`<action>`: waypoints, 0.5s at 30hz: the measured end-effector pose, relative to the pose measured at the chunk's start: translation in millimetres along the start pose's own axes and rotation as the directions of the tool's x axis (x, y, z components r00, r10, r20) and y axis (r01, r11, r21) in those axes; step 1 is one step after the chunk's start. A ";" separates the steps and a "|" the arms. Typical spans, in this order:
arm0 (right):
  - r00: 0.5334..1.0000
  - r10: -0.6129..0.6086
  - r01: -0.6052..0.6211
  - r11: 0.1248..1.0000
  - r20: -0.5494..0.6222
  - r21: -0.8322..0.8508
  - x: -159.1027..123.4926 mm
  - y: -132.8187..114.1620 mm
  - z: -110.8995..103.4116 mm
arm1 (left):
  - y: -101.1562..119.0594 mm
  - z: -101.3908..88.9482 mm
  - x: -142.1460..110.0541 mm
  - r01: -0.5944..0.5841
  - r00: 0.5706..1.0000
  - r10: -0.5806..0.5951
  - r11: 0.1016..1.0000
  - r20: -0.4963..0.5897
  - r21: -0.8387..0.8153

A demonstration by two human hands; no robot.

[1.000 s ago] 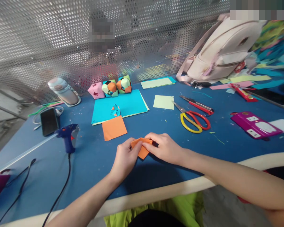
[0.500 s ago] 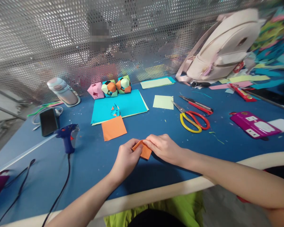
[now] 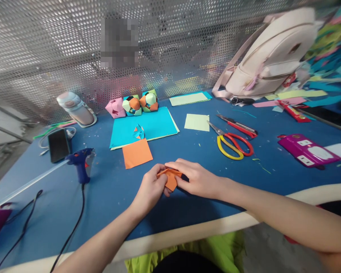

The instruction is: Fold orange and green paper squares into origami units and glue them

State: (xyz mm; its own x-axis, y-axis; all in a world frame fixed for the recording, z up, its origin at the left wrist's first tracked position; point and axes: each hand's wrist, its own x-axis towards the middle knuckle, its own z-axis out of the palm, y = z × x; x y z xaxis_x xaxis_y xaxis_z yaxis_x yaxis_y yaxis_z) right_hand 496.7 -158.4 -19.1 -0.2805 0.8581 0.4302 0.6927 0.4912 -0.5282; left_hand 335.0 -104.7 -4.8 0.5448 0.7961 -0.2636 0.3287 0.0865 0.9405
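Between my hands is a small piece of folded orange paper (image 3: 171, 182), held just above the blue table near its front edge. My left hand (image 3: 152, 184) pinches its left side, thumb on the near face. On the right side, my right hand (image 3: 195, 178) grips it with the thumb below and the fingers curled over the top edge. Part of the paper is hidden by the fingers. Beyond my left hand lies a flat orange paper square (image 3: 137, 153). It touches a stack of blue sheets (image 3: 159, 125), on which a small blue-and-orange folded piece (image 3: 139, 132) rests.
Scissors (image 3: 230, 144) and a red cutter (image 3: 238, 127) lie right of a pale green square (image 3: 197, 122). A glue gun (image 3: 81, 163) with its cord, a phone (image 3: 59, 145) and a bottle (image 3: 76, 109) are left. Folded paper balls (image 3: 133, 105), a backpack (image 3: 275, 57) and a purple power strip (image 3: 308, 150) stand farther off.
My right fingers have shifted over the paper's top edge, with the thumb moved lower. The orange paper is now more folded, its lower part narrower.
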 end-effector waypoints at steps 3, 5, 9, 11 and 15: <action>0.997 0.041 -0.040 0.999 -0.062 0.017 1.7 -1.1 0.6 | 0.8 0.3 -0.5 0.025 1.000 -0.024 0.999 0.013 -0.023; 0.992 0.069 -0.067 0.997 -0.101 0.030 2.7 -1.3 1.0 | 1.7 0.8 -1.4 0.027 0.999 -0.027 0.999 0.019 -0.023; 0.984 0.090 -0.081 0.995 -0.154 0.060 3.3 -1.7 1.0 | 4.9 1.3 -3.4 0.030 0.999 -0.030 1.000 0.020 -0.010; 0.980 0.103 -0.092 0.993 -0.168 0.074 3.1 -2.2 0.6 | 6.3 1.3 -4.3 0.029 0.999 -0.029 1.000 0.021 -0.007; 0.963 0.235 -0.211 0.963 -0.134 0.167 3.5 -3.5 -0.7 | 7.1 1.4 -5.2 0.026 0.999 -0.026 1.000 0.020 -0.010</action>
State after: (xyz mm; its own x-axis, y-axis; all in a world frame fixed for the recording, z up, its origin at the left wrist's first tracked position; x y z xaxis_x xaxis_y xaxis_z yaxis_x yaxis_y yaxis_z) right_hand 493.8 -157.2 -15.3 -0.0186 0.9214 0.3883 0.6153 0.3167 -0.7219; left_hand 335.6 -109.0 3.0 0.5512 0.7815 -0.2922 0.3350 0.1134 0.9354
